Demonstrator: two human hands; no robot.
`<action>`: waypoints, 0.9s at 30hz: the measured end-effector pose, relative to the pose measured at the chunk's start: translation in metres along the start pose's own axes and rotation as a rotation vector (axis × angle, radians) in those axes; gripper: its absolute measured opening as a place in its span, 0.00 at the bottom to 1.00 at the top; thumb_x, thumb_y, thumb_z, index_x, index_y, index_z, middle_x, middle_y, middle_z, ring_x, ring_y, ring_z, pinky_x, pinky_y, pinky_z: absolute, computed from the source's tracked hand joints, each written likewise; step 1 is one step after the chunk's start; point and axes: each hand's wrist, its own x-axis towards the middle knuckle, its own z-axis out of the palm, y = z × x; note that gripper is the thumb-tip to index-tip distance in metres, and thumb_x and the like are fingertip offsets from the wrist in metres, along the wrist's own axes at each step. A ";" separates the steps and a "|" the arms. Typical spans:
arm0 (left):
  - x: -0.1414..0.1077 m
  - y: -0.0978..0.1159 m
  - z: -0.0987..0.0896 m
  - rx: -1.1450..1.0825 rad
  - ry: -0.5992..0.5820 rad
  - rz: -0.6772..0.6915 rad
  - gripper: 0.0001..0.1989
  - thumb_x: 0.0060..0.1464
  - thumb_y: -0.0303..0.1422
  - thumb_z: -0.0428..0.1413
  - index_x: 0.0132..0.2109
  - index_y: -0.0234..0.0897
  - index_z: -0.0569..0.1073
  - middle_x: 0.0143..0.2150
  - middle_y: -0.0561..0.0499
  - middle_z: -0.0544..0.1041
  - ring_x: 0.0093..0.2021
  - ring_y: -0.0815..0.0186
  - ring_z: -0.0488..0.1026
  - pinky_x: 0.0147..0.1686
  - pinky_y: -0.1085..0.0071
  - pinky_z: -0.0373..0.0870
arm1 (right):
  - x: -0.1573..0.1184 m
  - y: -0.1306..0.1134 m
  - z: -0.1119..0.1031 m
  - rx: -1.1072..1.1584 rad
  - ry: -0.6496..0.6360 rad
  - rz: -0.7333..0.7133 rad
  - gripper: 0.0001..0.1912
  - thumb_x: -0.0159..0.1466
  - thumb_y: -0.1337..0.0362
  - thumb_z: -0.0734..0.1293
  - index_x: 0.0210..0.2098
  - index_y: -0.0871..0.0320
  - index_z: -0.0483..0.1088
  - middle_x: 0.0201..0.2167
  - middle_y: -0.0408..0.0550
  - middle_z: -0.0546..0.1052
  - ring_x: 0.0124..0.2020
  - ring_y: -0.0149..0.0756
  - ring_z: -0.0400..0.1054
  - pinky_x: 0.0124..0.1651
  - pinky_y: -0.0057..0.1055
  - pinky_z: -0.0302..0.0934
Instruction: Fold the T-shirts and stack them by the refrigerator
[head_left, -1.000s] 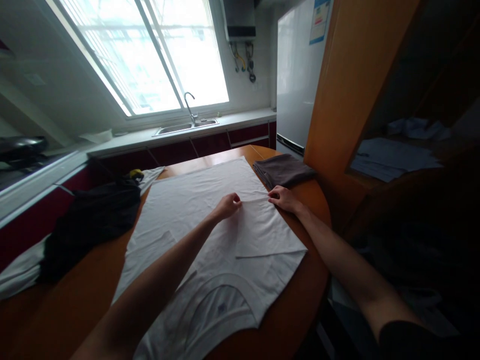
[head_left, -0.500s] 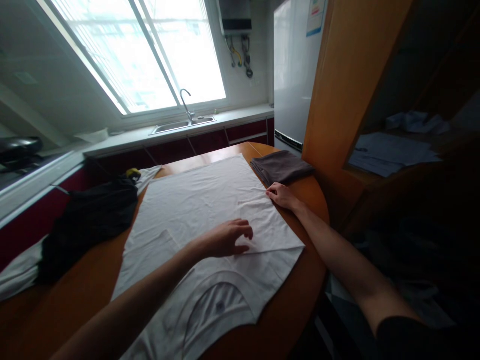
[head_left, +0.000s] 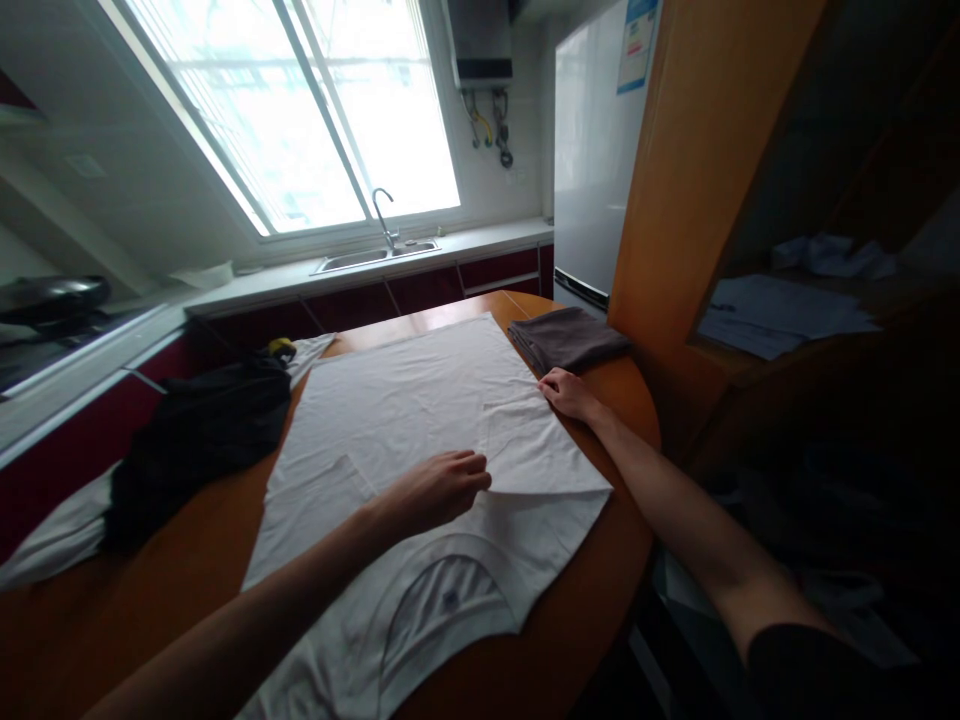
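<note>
A white T-shirt (head_left: 397, 390) lies spread on the round wooden table (head_left: 637, 420), its neck opening towards me. On both sides, sleeve-like flaps lie over the shirt's body. My left hand (head_left: 442, 487) is closed, thumb and fingertips pinching the cloth near the shirt's middle, where a small ridge rises. My right hand (head_left: 566, 393) has curled fingers gripping the shirt's right side edge. Just beyond that hand rests a folded dark grey garment (head_left: 568, 338).
Dark clothing (head_left: 202, 440) and white cloth (head_left: 56, 535) lie along the table's left side, with a yellow item (head_left: 283, 348) nearby. Past the table are a counter with a sink (head_left: 375, 256), a pan (head_left: 60, 292) and a fridge (head_left: 592, 150). A wooden frame (head_left: 675, 200) stands right.
My left hand's fingers have closed from an open curl into a pinch on the shirt, shifting slightly left. My right hand stays at the shirt's edge. The camera view has shifted slightly.
</note>
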 end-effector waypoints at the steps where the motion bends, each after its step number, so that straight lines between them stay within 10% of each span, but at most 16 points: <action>1: -0.001 -0.001 -0.001 -0.001 0.002 0.003 0.10 0.60 0.22 0.52 0.42 0.40 0.74 0.41 0.50 0.75 0.41 0.63 0.72 0.43 0.69 0.68 | 0.000 0.000 0.000 -0.002 0.001 -0.003 0.10 0.69 0.63 0.64 0.37 0.55 0.79 0.42 0.49 0.78 0.43 0.35 0.73 0.48 0.26 0.62; 13: -0.003 -0.006 0.014 -0.062 -0.013 0.003 0.08 0.59 0.22 0.54 0.39 0.41 0.72 0.38 0.51 0.76 0.39 0.63 0.74 0.42 0.68 0.67 | -0.010 -0.015 -0.014 0.058 0.056 -0.007 0.10 0.66 0.67 0.64 0.43 0.58 0.78 0.43 0.52 0.79 0.43 0.36 0.73 0.51 0.30 0.64; 20: 0.002 -0.009 0.014 -0.150 0.040 -0.009 0.04 0.65 0.31 0.54 0.43 0.41 0.74 0.40 0.49 0.76 0.40 0.62 0.75 0.44 0.66 0.68 | -0.141 -0.046 -0.056 0.040 0.202 -0.011 0.25 0.60 0.71 0.60 0.55 0.53 0.73 0.55 0.52 0.74 0.58 0.45 0.65 0.63 0.45 0.59; 27: 0.087 0.008 0.024 -0.282 0.244 0.038 0.15 0.68 0.30 0.49 0.57 0.41 0.73 0.58 0.44 0.74 0.56 0.59 0.72 0.57 0.62 0.67 | -0.204 -0.064 -0.044 -0.191 0.157 0.072 0.31 0.60 0.66 0.62 0.63 0.51 0.65 0.63 0.53 0.67 0.66 0.51 0.57 0.67 0.53 0.51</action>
